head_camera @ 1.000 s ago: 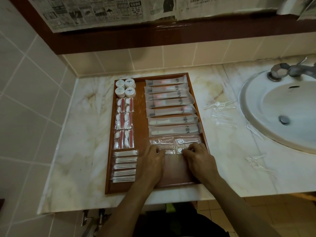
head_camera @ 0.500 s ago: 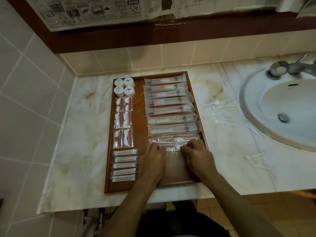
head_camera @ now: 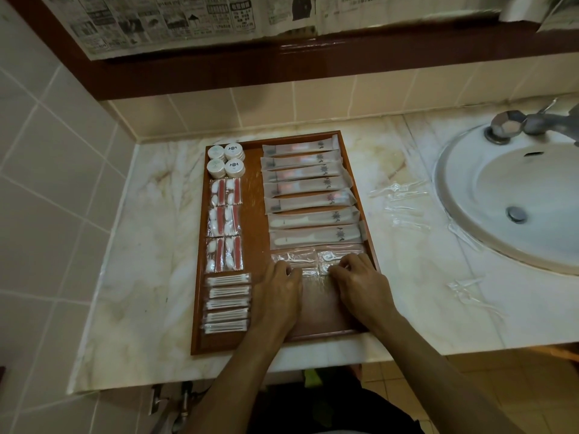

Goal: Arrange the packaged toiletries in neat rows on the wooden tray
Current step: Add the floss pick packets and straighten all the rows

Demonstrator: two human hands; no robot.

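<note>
- Flat rectangular brown wooden tray [head_camera: 255, 214] lies on the pale marble desk [head_camera: 150, 245].
- In its left column: round white lidded jars [head_camera: 226, 160], red-and-white sachets [head_camera: 224, 225], clear-wrapped cotton swabs [head_camera: 228, 303].
- Left hand [head_camera: 277, 296], fingers curled, presses small clear plastic packets [head_camera: 308, 263].
- Right hand [head_camera: 360, 281] pinches the same packets, below long frosted sachets [head_camera: 308, 194].
- White round sink [head_camera: 513, 195] at right.

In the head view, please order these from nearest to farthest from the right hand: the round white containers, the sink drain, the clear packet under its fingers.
From the right hand:
1. Clear packet, under its fingertips.
2. Sink drain, to the right, in the basin.
3. Round white containers, tray's far left corner.
</note>
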